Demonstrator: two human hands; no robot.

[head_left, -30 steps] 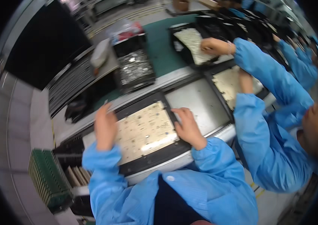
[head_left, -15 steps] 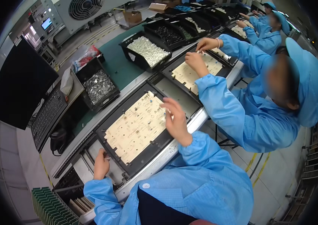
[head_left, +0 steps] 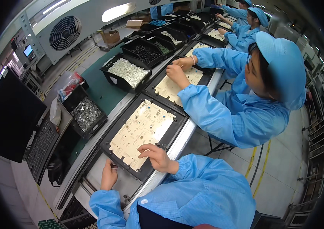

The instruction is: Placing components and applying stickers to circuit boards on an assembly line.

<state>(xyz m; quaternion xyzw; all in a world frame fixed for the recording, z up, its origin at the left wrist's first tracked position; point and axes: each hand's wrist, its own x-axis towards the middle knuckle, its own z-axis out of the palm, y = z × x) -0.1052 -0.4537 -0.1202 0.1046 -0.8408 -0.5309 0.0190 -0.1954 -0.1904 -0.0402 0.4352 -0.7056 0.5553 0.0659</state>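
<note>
A cream-coloured circuit board (head_left: 141,131) lies in a black carrier frame (head_left: 112,131) on the rail line before me. A few small parts stand on it, blue ones among them. My right hand (head_left: 158,158) hovers over the board's near right edge, its fingers apart and nothing visible in them. Beside the frame's near left corner is my left hand (head_left: 109,177), fingers curled together. A small dark bit shows at its fingertips; whether it is held or part of the frame is unclear.
Ahead stand black bins of silvery metal parts (head_left: 86,112) and white parts (head_left: 127,72). To the left are a keyboard (head_left: 41,143) and a dark monitor (head_left: 15,114). On the right, a co-worker in a blue smock (head_left: 223,110) handles another board (head_left: 165,89).
My right hand has moved from the board's far right side to its near edge. The gap between my frame and the co-worker's has closed. The view has shifted.
</note>
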